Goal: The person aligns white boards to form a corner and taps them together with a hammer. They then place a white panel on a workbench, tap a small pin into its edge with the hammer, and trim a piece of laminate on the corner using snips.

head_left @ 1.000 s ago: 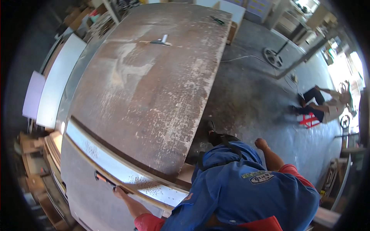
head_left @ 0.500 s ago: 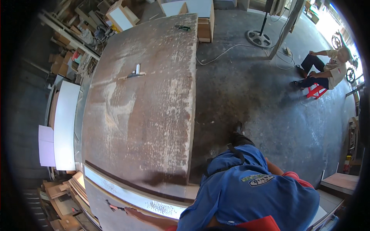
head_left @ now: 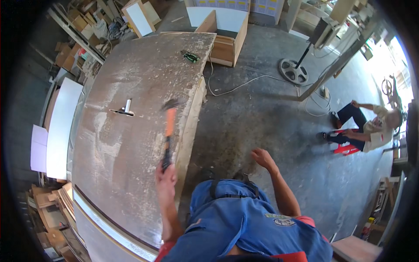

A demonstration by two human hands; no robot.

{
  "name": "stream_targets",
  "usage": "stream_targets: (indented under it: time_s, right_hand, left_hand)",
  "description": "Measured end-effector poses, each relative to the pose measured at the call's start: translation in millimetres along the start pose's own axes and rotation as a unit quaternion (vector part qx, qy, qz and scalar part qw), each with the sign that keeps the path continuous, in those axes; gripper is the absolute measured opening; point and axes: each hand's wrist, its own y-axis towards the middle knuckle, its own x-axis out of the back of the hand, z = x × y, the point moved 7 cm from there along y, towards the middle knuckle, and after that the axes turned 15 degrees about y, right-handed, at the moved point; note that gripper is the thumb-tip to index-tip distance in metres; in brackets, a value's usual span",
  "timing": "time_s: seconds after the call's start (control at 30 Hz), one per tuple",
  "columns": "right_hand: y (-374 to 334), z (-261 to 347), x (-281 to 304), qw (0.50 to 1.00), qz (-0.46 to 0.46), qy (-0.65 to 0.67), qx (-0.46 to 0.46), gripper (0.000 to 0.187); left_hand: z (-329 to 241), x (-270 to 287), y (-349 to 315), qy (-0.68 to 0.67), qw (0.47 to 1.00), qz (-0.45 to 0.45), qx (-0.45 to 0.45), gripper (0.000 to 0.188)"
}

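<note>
My left hand (head_left: 166,178) is closed round the lower end of a hammer (head_left: 169,131) with an orange and black handle. The hammer points away from me above the right part of a large worn brown worktable (head_left: 126,161); its dark head is blurred. My right hand (head_left: 263,158) hangs over the floor to the right of the table, fingers curled in; whether anything is inside cannot be seen. Green-handled pliers (head_left: 190,56) lie near the table's far right corner. Left of the hammer rests a small tool with a pale upright part and a dark bar (head_left: 124,110).
A long white-topped strip (head_left: 104,233) crosses the table's near left. An open wooden cabinet frame (head_left: 224,41) stands beyond the table. A cable (head_left: 244,83) runs over the floor to a wheel-like base (head_left: 293,72). At right, a person (head_left: 364,126) sits on a red stool (head_left: 346,149).
My left hand has brought the hammer from the near left end up over the table's right side. My body has turned and straightened, and my right hand has come into view.
</note>
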Motion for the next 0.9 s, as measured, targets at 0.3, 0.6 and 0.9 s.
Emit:
stream_targets:
  time_s: [0.3, 0.6, 0.9]
  right_hand:
    - [172.1, 202.9, 76.5, 0.711, -0.012, 0.701, 0.056, 0.045]
    - [333.8, 126.8, 203.4, 0.370, -0.085, 0.920, -0.102, 0.016]
    - [482.5, 121.7, 298.3, 0.716, -0.216, 0.632, -0.206, 0.021]
  left_hand:
    - [-26.7, -316.9, 165.0, 0.150, 0.875, 0.459, 0.014, 0.036]
    - [-149.6, -457.3, 439.3, 0.314, 0.780, 0.497, -0.215, 0.044]
    - [-198.9, -467.3, 764.7, 0.297, 0.925, 0.089, -0.221, 0.035]
